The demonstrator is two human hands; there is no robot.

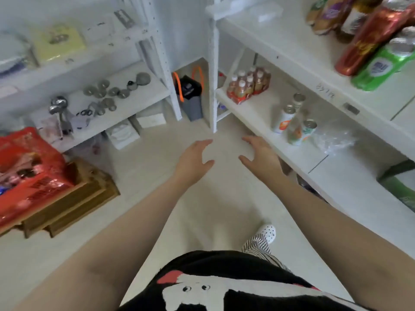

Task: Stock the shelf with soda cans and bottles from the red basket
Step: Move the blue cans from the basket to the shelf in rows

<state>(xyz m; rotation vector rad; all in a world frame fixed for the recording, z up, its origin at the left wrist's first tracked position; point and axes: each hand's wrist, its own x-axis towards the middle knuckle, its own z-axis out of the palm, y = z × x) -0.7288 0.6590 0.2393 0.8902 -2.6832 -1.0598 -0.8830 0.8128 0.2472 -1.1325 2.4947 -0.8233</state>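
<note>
My left hand (194, 159) and my right hand (261, 157) reach forward over the pale floor, both empty with fingers spread. On the right stands a white shelf (251, 113). Its lower board carries a shrink-wrapped pack of small bottles (248, 85) and a few loose cans and a bottle (294, 121). The upper board (292, 41) holds a red can (370, 39), a green can (381, 66) and several bottles (332, 14) at the top right. No red basket shows in view.
A second white shelf (125, 102) at the left holds metal kitchen tools. A red bag (29, 167) lies on wooden crates (74, 205) at the left. A grey bin with orange handles (190, 95) sits in the far corner.
</note>
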